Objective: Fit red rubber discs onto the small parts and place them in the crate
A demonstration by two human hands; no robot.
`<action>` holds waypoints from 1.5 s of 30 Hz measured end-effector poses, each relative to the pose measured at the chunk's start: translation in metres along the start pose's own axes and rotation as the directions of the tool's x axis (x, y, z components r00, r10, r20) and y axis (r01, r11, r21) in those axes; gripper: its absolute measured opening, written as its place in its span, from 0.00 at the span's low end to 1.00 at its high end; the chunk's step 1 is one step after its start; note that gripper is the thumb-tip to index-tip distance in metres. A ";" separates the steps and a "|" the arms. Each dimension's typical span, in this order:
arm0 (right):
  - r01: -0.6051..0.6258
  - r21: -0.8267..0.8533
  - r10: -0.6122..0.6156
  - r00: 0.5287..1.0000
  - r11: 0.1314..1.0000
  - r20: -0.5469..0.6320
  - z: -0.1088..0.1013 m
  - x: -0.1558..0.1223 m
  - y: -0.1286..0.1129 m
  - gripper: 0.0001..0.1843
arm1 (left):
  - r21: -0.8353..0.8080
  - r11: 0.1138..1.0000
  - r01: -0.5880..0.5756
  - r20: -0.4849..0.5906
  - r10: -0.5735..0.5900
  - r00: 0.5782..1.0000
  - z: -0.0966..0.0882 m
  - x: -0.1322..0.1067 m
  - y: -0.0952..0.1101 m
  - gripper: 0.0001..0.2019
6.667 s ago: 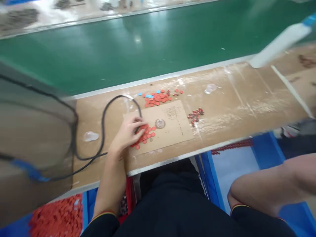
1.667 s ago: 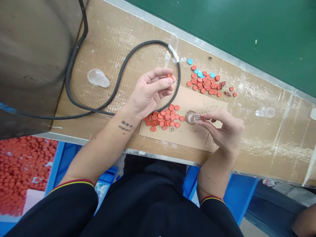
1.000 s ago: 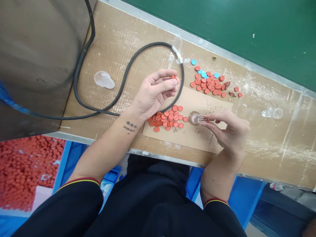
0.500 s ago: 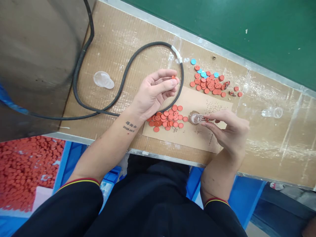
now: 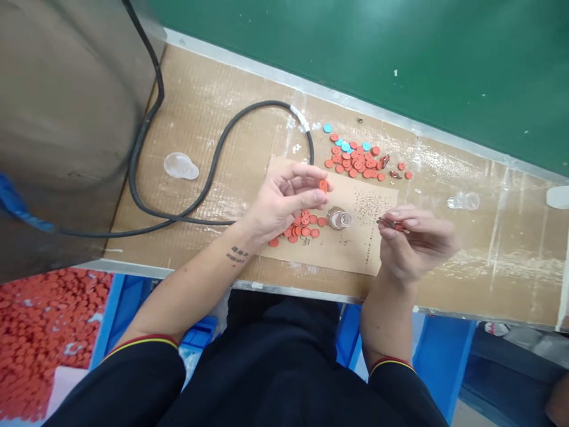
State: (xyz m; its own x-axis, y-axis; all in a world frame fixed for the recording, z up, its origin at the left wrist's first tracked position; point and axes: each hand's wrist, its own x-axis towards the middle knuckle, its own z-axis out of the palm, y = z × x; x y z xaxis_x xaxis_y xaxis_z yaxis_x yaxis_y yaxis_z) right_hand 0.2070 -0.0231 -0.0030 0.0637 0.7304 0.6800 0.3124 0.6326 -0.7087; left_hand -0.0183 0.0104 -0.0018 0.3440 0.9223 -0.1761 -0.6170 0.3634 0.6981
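Observation:
My left hand (image 5: 291, 198) pinches a small red disc (image 5: 323, 186) between thumb and fingertips, with dark marks on its face. Over the right part of a brown card sheet (image 5: 320, 261), my right hand (image 5: 415, 240) is closed on a small dark, thin-tipped tool with a reddish part (image 5: 391, 223); its exact kind is unclear. Between the hands stands a small glass jar (image 5: 339, 219) with an open mouth. A pile of red discs (image 5: 306, 220) lies partly hidden below my left hand. Tiny dark specks (image 5: 371, 204) are scattered on the card.
Farther back lies another group of red and blue discs (image 5: 355, 159). A black cable (image 5: 217, 148) loops across the cardboard-covered table. Clear plastic pieces sit left (image 5: 181, 165) and right (image 5: 463, 201). At lower left, a blue bin (image 5: 104, 320) holds many red discs.
My right hand has drawn the tool out of the jar's mouth and moved right. My left hand has come lower and nearer the jar, still pinching the disc, its face now showing more. The view has shifted.

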 end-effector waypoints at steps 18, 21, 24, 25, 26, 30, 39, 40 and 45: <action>-0.068 0.124 0.069 0.998 0.990 -0.001 0.030 -0.004 -0.015 0.06 | -0.004 0.996 0.084 0.166 -0.082 0.983 0.015 -0.009 -0.023 0.19; -0.056 0.119 0.055 0.998 0.991 0.009 0.031 -0.004 -0.016 0.07 | 0.021 0.995 0.092 0.155 -0.095 0.983 0.015 -0.010 -0.023 0.21; -0.062 0.133 0.061 0.998 0.989 0.014 0.031 -0.006 -0.017 0.08 | 0.038 0.995 0.095 0.148 -0.100 0.984 0.015 -0.010 -0.023 0.21; -0.067 0.133 0.066 0.998 0.989 0.012 0.031 -0.006 -0.017 0.08 | 0.041 0.995 0.095 0.144 -0.100 0.985 0.015 -0.010 -0.023 0.21; -0.071 0.130 0.070 0.998 0.989 0.010 0.031 -0.007 -0.017 0.08 | 0.044 0.994 0.098 0.141 -0.103 0.985 0.015 -0.010 -0.024 0.21; -0.081 0.098 0.080 0.997 0.992 0.020 0.031 -0.010 -0.015 0.07 | 0.054 0.993 0.101 0.118 -0.107 0.987 0.014 -0.010 -0.026 0.20; -0.090 0.105 0.089 0.996 0.990 0.009 0.033 -0.010 -0.017 0.05 | 0.045 0.995 0.086 0.112 -0.091 0.990 0.014 -0.010 -0.027 0.20; -0.113 0.130 0.113 0.994 0.985 0.006 0.033 -0.010 -0.017 0.06 | 0.038 0.996 0.083 0.113 -0.087 0.990 0.015 -0.010 -0.026 0.19; -0.248 0.263 0.257 0.966 0.932 0.001 0.029 -0.009 -0.017 0.10 | -0.009 0.998 0.067 0.157 -0.064 0.985 0.016 -0.011 -0.024 0.15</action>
State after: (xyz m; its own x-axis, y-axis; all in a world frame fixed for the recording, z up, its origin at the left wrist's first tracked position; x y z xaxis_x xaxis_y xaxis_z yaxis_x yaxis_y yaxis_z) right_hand 0.1735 -0.0330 -0.0032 0.1412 0.8688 0.4746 0.0262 0.4760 -0.8791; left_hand 0.0043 -0.0103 -0.0056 0.4900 0.8648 -0.1094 -0.5988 0.4252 0.6787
